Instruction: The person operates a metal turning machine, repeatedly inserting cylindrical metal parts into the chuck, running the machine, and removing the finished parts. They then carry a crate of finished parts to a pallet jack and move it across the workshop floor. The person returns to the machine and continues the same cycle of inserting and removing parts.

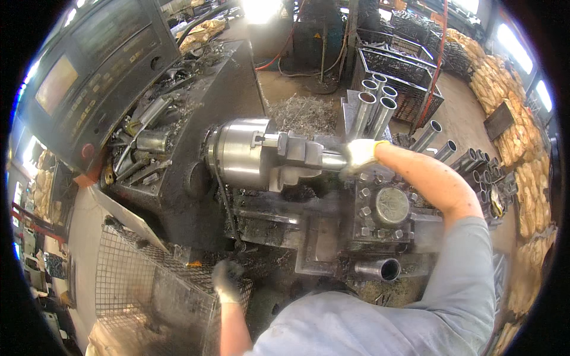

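Observation:
My right hand (pixel 360 155), in a pale work glove, is closed around the outer end of a metal tube (pixel 333 160). The tube's other end sits between the jaws (pixel 301 152) of a lathe chuck (pixel 240 148). Low in front of the machine, my left hand (pixel 228 281) is gloved too, its fingers dark and smeared by motion. It hangs close to the rim of a wire mesh basket (pixel 122 270), below a long-handled chuck wrench or lever (pixel 228 207); whether it holds anything cannot be made out.
A square tool post (pixel 385 207) with bolts stands right of the chuck, and a short tube (pixel 379 270) lies before it. Several tubes (pixel 373 115) stand behind, with more tubes (pixel 475 160) to the right. Metal shavings (pixel 303 113) heap behind the chuck. Control panel (pixel 83 77) at left.

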